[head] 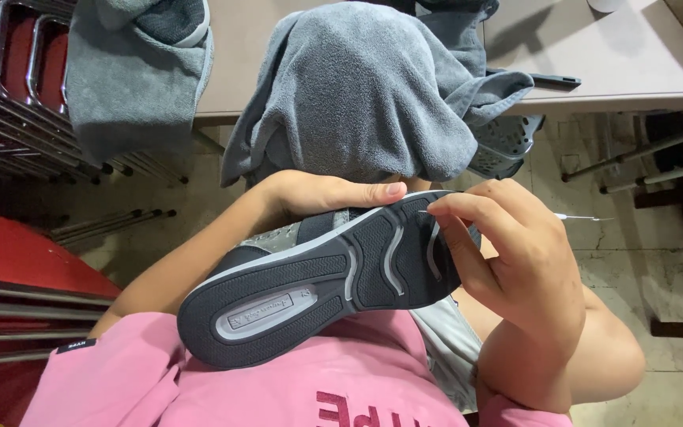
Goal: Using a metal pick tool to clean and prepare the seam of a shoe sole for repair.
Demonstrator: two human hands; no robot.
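Stacked red chairs (17, 87) stood far off to the left hand's outer side. Left hand (318, 195) gripped the upper of a dark grey shoe (318, 277), fingers curled over its edge, sole facing up, heel resting on the pink shirt (278, 379). Grey towel (373, 95) hung just beyond both hands. Right hand (515, 253) pinched a thin needle-like tool (583, 217) at the sole's toe end, fingers closed on it

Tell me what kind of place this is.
Probably a canteen or hall used as a workspace: stacked red chairs with metal legs, a plain beige table draped with grey towels, and a worn tiled floor.
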